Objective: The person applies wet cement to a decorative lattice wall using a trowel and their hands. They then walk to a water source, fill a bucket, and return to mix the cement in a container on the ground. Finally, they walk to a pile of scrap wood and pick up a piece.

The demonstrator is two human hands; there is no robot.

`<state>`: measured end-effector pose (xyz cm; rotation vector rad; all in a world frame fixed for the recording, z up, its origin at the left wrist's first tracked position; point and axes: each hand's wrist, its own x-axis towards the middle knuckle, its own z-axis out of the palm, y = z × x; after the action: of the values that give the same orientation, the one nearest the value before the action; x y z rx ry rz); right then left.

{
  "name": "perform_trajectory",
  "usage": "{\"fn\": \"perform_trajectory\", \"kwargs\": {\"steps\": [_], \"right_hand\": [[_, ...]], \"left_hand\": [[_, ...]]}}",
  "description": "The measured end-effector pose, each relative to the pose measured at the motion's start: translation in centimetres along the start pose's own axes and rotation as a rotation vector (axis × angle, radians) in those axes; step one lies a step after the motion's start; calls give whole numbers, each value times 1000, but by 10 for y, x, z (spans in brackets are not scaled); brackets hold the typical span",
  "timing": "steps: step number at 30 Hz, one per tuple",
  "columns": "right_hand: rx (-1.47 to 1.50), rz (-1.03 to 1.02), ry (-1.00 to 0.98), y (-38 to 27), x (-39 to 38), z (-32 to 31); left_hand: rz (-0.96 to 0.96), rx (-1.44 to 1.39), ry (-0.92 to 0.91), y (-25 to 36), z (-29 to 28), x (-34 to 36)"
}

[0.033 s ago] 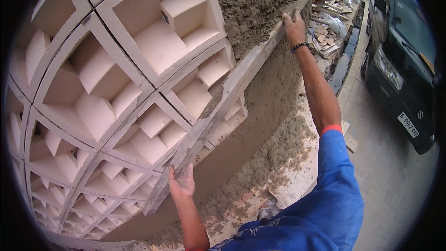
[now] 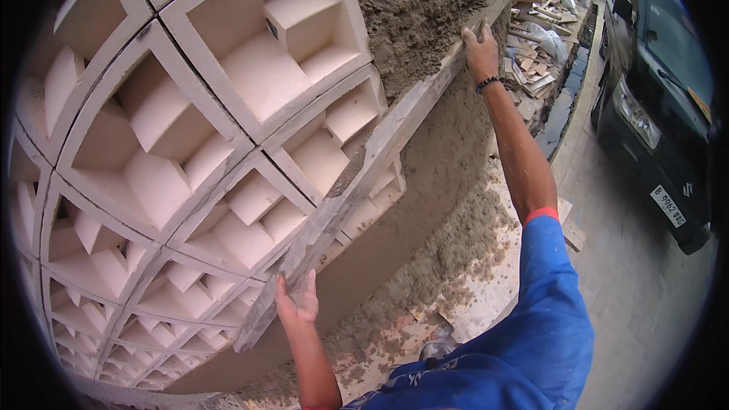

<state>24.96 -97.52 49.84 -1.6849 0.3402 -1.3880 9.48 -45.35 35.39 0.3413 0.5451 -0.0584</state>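
A long, mud-smeared wooden board (image 2: 392, 135) slants across the wall from the upper right to the lower left. My right hand (image 2: 484, 55) grips its upper part, fingertips over the edge and a dark bead bracelet at the wrist. Lower down, my left hand (image 2: 298, 304) holds the board's near edge, thumb on one side and fingers raised; part of its grip is hidden. Rough wet mortar (image 2: 425, 15) coats the wall above the board. Smoother grey mortar (image 2: 380, 247) lies below it. Pale hollow ventilation blocks (image 2: 254, 102) fill the wall to the left.
Mortar crumbs (image 2: 456, 258) lie along the wall's foot. Broken wood and rubble (image 2: 535, 68) are heaped at the far right, beside a narrow drain channel (image 2: 566, 95). A dark vehicle (image 2: 653, 106) is parked on the paving (image 2: 615, 281) to my right.
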Motion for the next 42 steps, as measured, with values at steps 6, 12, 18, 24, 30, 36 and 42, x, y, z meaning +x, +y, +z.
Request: {"fn": "perform_trajectory", "kwargs": {"steps": [6, 12, 18, 24, 30, 36, 42], "right_hand": [[27, 204, -79, 25, -80, -4], [5, 236, -85, 66, -138, -2], [45, 158, -3, 72, -135, 3], [-44, 85, 46, 71, -96, 3], [-1, 82, 34, 65, -74, 0], [127, 266, -99, 69, -103, -4], [181, 224, -84, 97, -136, 1]], "left_hand": [[83, 90, 36, 26, -51, 19], [149, 166, 208, 37, -65, 20], [169, 253, 127, 39, -69, 20], [81, 175, 181, 21, -59, 26], [63, 144, 94, 2, -43, 21], [125, 186, 57, 16, -52, 28], [207, 285, 119, 23, -52, 18]]}}
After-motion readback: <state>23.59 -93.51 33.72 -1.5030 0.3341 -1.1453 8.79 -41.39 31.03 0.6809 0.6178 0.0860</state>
